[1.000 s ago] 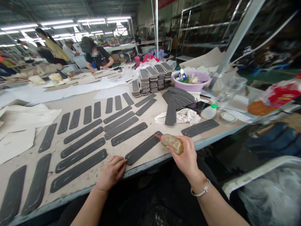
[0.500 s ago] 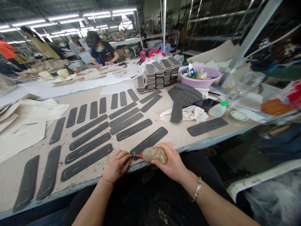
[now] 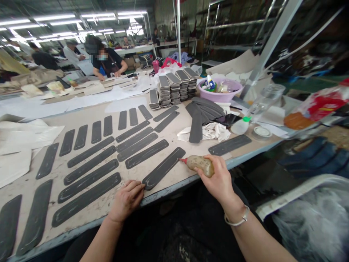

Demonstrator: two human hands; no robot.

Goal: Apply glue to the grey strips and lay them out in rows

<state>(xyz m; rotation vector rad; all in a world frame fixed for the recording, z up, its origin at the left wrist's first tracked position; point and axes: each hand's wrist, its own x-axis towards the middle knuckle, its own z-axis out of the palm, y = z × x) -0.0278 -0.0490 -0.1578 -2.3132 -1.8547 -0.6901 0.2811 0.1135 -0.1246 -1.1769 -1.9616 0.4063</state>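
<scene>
My right hand (image 3: 219, 178) is wrapped round a yellowish, stained squeeze glue bottle (image 3: 200, 165) with a red nozzle. The nozzle's tip is at the right edge of a dark grey strip (image 3: 165, 167), near its far end. Shiny wet lines run along that strip's edges. My left hand (image 3: 129, 198) has its fingers closed at the strip's near end, by the table's front edge; the thumb is mostly hidden. Several similar grey strips (image 3: 88, 198) lie in rows to the left, many with shiny lines along their edges.
Stacks of pale-edged grey pieces (image 3: 165, 91) stand at the back, beside a purple basin (image 3: 218, 95). To the right are fanned strips (image 3: 205, 109), a white cloth (image 3: 218, 131), a green-capped bottle (image 3: 241, 125) and a tape roll (image 3: 261, 133). A co-worker (image 3: 109, 62) bends over another table.
The glue bottle's nozzle has moved from the strip's near end up to its far right edge. My left hand stays at the near end. The view has shifted right.
</scene>
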